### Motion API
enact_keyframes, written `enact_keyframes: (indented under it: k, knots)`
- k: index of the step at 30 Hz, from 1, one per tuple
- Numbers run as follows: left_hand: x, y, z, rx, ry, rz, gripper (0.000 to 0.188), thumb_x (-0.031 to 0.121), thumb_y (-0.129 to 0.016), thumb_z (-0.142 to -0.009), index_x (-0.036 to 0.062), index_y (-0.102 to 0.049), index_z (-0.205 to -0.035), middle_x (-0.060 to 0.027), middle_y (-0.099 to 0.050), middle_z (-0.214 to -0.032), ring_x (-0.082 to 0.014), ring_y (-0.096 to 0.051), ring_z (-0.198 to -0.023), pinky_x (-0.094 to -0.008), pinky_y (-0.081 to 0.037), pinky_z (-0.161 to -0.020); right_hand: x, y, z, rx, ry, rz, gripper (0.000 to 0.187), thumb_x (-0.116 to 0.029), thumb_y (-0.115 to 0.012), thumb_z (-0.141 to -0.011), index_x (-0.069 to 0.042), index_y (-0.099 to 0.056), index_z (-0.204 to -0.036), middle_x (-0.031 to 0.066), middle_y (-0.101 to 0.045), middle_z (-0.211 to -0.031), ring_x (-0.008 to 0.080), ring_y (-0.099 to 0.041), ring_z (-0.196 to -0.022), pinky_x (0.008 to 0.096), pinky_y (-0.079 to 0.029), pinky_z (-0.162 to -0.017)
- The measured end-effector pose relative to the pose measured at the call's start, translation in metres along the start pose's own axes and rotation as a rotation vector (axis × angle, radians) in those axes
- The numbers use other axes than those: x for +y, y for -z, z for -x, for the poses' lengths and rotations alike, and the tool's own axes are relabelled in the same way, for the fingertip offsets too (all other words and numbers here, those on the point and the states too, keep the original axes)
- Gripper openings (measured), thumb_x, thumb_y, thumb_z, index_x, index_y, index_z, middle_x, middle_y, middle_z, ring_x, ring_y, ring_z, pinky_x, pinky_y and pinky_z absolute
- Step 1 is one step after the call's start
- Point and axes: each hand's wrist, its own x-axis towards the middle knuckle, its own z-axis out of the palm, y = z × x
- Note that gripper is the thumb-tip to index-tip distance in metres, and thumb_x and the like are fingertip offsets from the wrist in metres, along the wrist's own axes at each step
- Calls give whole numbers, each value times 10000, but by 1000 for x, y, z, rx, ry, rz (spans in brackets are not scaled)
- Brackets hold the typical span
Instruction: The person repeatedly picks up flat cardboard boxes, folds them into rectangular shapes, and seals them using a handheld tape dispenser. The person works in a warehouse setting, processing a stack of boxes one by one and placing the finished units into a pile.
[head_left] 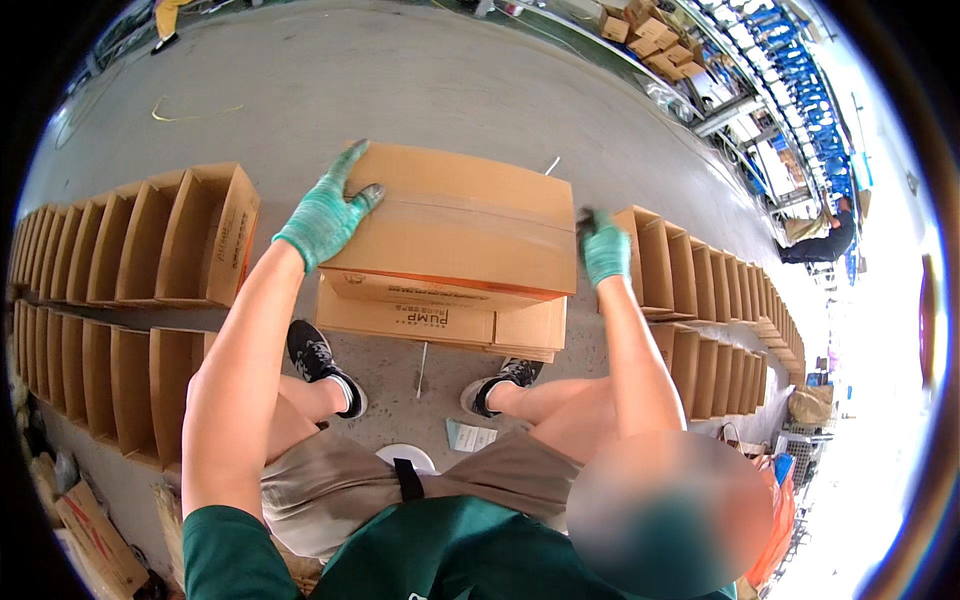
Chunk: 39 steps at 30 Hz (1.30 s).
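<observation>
A closed brown carton (460, 215) lies in front of me, with a strip of clear tape along its top seam. My left hand (325, 215), in a green glove with grey fingertips, rests at its left edge; thumb and forefinger are spread against the top corner. Off the carton's right side is my right hand (605, 248), gloved alike. Its fingers look bent but are smeared by motion, so whether they hold anything is hidden. Under the carton is more brown cardboard (410, 318) with dark print, between my feet.
Rows of upright open cartons stand on the left (150, 235) and right (690, 270). A paper sheet (468, 435) lies on the floor by my right foot. Beyond are stacked boxes (655, 40), a blue-fitted line (800, 80) and a bending person (825, 240).
</observation>
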Motion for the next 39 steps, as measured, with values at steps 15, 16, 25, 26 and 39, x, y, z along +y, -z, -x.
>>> enact_keyframes:
  k: [15, 16, 25, 26, 39]
  knots:
    - [-9, -4, 1, -26, 169, 96, 721, 346, -585, -994, 121, -213, -1569, -214, -512, -1431, -327, -512, -1296, -380, -366, -1116, -131, 15, 3, -141, 251, 310, 616, -491, -416, -1014, -78, -415, -1472, 162, -351, -1564, 427, -271, -1453, 475, -206, -1214]
    - [-20, -10, -3, -40, 149, 162, 705, 380, -561, -1002, 98, -237, -1560, -213, -505, -1437, -325, -499, -1307, -375, -351, -1126, -102, 15, 2, -93, 157, 207, 613, -477, -446, -1012, -85, -407, -1481, 179, -367, -1549, 416, -294, -1444, 438, -251, -1197]
    - [-25, 28, 13, -1, 149, -78, 779, 613, -308, -1025, 6, -350, -1512, -175, -442, -1505, -270, -386, -1407, -363, -247, -1192, -69, 21, 14, -314, -351, -1489, 855, -705, -382, -958, -68, -347, -1527, 152, -431, -1505, 269, -393, -1382, 430, -327, -1137]
    - [-38, 44, 12, 54, 31, 231, 775, 618, -294, -1026, 23, -348, -1518, -151, -426, -1519, -250, -374, -1411, -361, -238, -1198, -82, 42, 15, -241, -214, -1584, 871, -713, -374, -955, -53, -351, -1521, 155, -430, -1504, 278, -392, -1384, 440, -321, -1142]
    - [33, 36, 18, 102, -386, 742, 703, 519, -624, -915, 74, -482, -1439, -128, -349, -1582, -260, -358, -1443, -449, -279, -1196, -29, 116, 38, -401, -428, -1478, 696, -552, -572, -934, 15, -540, -1337, 123, -646, -1243, 236, -624, -1105, 388, -502, -944]
